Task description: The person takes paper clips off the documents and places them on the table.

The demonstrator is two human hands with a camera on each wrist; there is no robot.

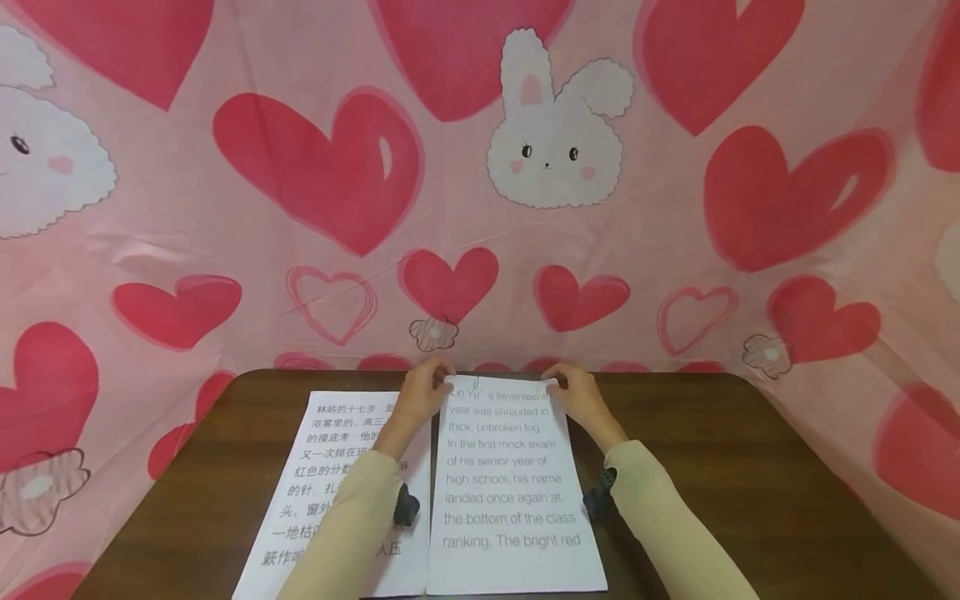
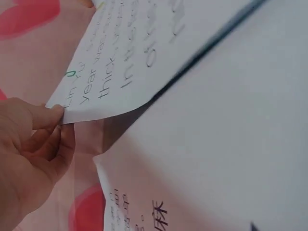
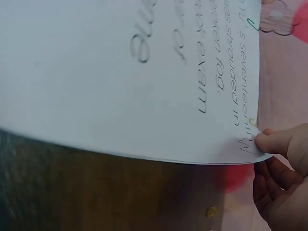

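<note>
My left hand pinches the top left corner of a sheet of printed English text between thumb and fingers. The top right corner is pinched by my right hand. A green paper clip sits on the sheet's top edge, and a small yellow clip shows near the right thumb. In the left wrist view the sheet's corner is raised, with a gap beneath it. Left of it lies a sheet of printed Chinese text, partly hidden by my left forearm.
Both sheets are on a dark brown wooden table. Behind it hangs a pink cloth with hearts and rabbits. A small yellow object shows near the table's far edge in the right wrist view; its kind is unclear.
</note>
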